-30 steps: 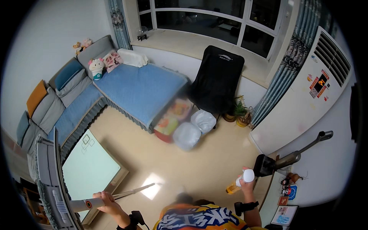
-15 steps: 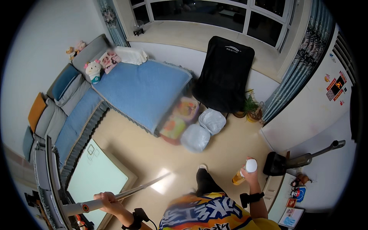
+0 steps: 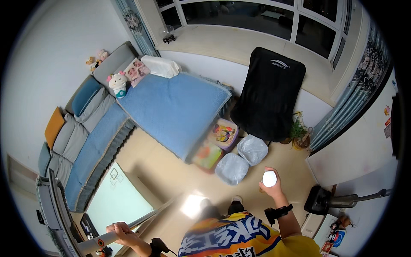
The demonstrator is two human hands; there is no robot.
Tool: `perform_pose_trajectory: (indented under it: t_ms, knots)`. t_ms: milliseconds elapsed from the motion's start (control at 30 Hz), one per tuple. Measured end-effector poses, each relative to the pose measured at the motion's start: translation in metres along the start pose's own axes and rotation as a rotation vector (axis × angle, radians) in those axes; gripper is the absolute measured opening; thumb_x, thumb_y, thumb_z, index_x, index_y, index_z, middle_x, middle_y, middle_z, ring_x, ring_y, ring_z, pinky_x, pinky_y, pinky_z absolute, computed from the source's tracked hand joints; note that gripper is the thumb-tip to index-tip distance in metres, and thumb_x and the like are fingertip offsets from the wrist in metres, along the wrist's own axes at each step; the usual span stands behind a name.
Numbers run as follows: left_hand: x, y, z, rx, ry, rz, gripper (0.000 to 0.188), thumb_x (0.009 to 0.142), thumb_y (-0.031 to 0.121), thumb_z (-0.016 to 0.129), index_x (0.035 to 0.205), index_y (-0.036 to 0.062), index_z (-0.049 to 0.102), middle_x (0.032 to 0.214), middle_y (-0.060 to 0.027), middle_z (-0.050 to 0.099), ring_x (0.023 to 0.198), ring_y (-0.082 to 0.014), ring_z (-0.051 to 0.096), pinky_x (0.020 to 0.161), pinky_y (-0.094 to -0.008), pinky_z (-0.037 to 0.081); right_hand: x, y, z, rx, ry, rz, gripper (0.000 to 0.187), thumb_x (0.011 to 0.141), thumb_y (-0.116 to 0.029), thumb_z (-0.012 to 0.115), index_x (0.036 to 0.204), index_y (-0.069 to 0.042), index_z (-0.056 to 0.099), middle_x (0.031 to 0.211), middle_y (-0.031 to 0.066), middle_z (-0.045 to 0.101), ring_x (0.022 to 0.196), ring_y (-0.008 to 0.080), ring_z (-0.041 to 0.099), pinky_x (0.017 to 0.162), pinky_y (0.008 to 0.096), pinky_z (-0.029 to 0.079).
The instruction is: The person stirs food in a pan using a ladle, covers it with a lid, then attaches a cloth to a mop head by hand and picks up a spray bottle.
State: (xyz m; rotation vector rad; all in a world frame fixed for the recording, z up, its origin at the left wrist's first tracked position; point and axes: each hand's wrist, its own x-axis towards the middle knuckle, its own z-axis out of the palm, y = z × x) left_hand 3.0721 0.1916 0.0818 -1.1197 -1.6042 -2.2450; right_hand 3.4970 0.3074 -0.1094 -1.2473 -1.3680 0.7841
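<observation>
At the lower left, my left hand (image 3: pixel 120 233) is closed round the pole of a flat mop (image 3: pixel 137 220). Its broad head (image 3: pixel 55 205), dark-framed with a grey fringe, is raised at the left side, joined by a white connector with an orange ring. The pole's other end reaches rightward over the floor and blurs. On the right, my right hand (image 3: pixel 276 188) is wrapped round a bottle, whose white cap (image 3: pixel 269 178) points up. The bottle's body is mostly hidden under cap and fingers. Beyond this hand stand two bins with pale plastic liners (image 3: pixel 232 168).
A low pale-green table (image 3: pixel 115 197) stands near the mop. Behind are a blue-covered sofa (image 3: pixel 171 103), toy tubs (image 3: pixel 222 133), a black-covered folded chair (image 3: pixel 272 94) and a potted plant (image 3: pixel 299 130). At right, a black-and-grey appliance (image 3: pixel 319 200) leans by a cabinet.
The view has turned left, so the room sits further right. My right hand has moved forward toward the bins; the bottle's amber liquid no longer shows. My left hand still grips the pole.
</observation>
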Motion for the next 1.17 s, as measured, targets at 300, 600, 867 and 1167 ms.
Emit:
perform_pose_trajectory:
  t_ms: [300,600,867,1167]
  knots:
    - [0.029,-0.052,0.005,-0.025,0.044,-0.107,0.019,0.072,0.006,0.048,0.059,0.0076,0.033,0.043,0.0005,0.03,0.032,-0.006,0.026,0.029,-0.0187,0.021,0.012,-0.004,0.012,0.041,0.144,0.185,0.048,0.055,-0.003,0.066,0.099,-0.001,0.046,0.091,0.0065,0.049,0.082,0.015,0.048,0.072,0.0277,0.04]
    - [0.036,-0.082,0.016,-0.104,0.054,-0.203,0.018,0.068,0.002,0.048,0.059,0.0063,0.033,0.043,-0.0003,0.031,0.031,-0.0062,0.025,0.028,-0.0191,0.021,0.0,-0.002,0.0,-0.215,0.236,0.054,0.048,0.057,0.006,0.057,0.101,-0.005,0.043,0.081,0.0035,0.048,0.067,0.0114,0.05,0.061,0.0252,0.042]
    - [0.046,-0.097,0.027,-0.186,0.029,-0.21,0.018,0.068,0.005,0.046,0.057,0.0075,0.032,0.04,0.0003,0.031,0.031,-0.0063,0.025,0.029,-0.0185,0.02,-0.013,-0.009,0.004,-0.239,0.277,0.143,0.048,0.057,0.007,0.059,0.101,-0.004,0.043,0.082,0.0041,0.049,0.069,0.0129,0.052,0.063,0.0261,0.043]
    - [0.051,-0.098,0.031,-0.233,0.002,-0.243,0.018,0.069,0.006,0.047,0.059,0.0083,0.032,0.039,-0.0008,0.031,0.03,-0.0075,0.025,0.03,-0.0192,0.021,-0.008,-0.031,0.016,-0.125,0.242,0.23,0.044,0.062,0.003,0.057,0.103,-0.005,0.044,0.085,0.0047,0.051,0.071,0.0135,0.052,0.066,0.0273,0.043]
